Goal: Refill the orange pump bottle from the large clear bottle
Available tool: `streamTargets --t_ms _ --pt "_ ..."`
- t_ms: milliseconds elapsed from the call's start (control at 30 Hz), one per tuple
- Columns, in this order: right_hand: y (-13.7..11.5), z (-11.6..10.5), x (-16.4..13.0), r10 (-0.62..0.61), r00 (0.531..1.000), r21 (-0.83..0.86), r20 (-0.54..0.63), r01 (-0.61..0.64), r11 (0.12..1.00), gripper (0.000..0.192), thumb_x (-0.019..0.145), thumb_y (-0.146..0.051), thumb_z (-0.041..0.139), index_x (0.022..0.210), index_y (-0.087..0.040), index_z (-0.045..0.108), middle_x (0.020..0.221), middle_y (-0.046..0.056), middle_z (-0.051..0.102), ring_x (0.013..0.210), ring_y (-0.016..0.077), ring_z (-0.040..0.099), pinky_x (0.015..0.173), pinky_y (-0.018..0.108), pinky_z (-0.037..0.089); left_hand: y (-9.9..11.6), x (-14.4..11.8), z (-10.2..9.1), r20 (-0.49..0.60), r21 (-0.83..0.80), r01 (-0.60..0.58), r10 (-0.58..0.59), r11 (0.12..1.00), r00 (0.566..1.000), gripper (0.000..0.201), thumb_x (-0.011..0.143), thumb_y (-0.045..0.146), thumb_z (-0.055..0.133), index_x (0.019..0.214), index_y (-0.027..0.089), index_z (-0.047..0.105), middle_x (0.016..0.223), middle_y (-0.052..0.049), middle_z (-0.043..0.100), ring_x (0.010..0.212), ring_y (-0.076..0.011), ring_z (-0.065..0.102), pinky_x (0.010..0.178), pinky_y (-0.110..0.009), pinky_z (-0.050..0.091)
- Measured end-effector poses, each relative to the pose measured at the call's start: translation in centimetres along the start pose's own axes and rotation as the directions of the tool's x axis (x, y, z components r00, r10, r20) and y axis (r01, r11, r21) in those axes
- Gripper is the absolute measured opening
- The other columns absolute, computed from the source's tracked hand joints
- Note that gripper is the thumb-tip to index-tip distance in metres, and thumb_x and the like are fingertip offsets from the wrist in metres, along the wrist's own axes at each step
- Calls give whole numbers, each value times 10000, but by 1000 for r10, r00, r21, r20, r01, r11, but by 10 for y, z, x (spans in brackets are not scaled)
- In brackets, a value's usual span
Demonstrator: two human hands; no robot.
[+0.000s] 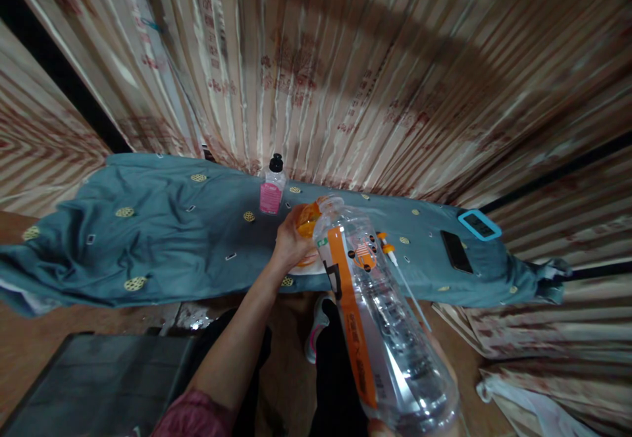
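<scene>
Striped brownish curtains (375, 81) hang behind a long worktop (162, 292) draped in a teal cloth (162, 233) dotted with yellow patches. Nearest the camera, a big clear plastic bottle (390, 338) with an orange label strip lies tilted, its mouth pointing over the cloth. The right hand (380, 429) shows only at the bottom edge under the bottle's base, so I cannot tell its grip. The left hand (291, 243) is closed around an orange funnel-like piece (307, 221) at the bottle's mouth. Farther back stands a small bottle (272, 190) with a pink label and black cap. A black phone (457, 251) and a blue-framed device (478, 224) lie to the right. An orange pump tube (395, 259) rests just beside the big bottle.
</scene>
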State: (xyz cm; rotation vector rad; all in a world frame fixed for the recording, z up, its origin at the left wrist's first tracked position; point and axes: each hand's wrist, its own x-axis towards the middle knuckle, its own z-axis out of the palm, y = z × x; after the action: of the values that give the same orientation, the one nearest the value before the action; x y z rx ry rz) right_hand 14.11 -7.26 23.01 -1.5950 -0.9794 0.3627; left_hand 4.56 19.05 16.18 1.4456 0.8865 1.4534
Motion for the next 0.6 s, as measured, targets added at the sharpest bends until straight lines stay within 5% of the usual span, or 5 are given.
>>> streamTargets --t_ms 133,333,600 --pt "2 0 -2 -19 999 11 -27 19 1000 640 878 -514 784 1416 -231 586 1231 100 723 1114 305 733 915 540 641 4 0 0 15 -47 58 -57 997 998 577 626 362 920 1111 188 658 1057 -79 782 962 -254 766 900 -376 615" --pt "6 -1 -6 -25 998 26 -51 26 999 813 852 -532 802 1537 -239 476 1204 115 720 1079 321 740 877 539 653 6 0 0 20 -113 76 -75 991 997 589 599 395 928 1077 192 651 1033 -75 780 943 -250 763 884 -373 610" --pt "11 -4 -10 20 999 46 -43 -18 999 617 962 -518 694 1483 -234 522 1244 90 699 1060 262 727 878 489 640 9 0 0 25 -129 52 -49 990 998 559 624 384 916 1082 190 662 1033 -83 787 957 -261 770 872 -388 631"
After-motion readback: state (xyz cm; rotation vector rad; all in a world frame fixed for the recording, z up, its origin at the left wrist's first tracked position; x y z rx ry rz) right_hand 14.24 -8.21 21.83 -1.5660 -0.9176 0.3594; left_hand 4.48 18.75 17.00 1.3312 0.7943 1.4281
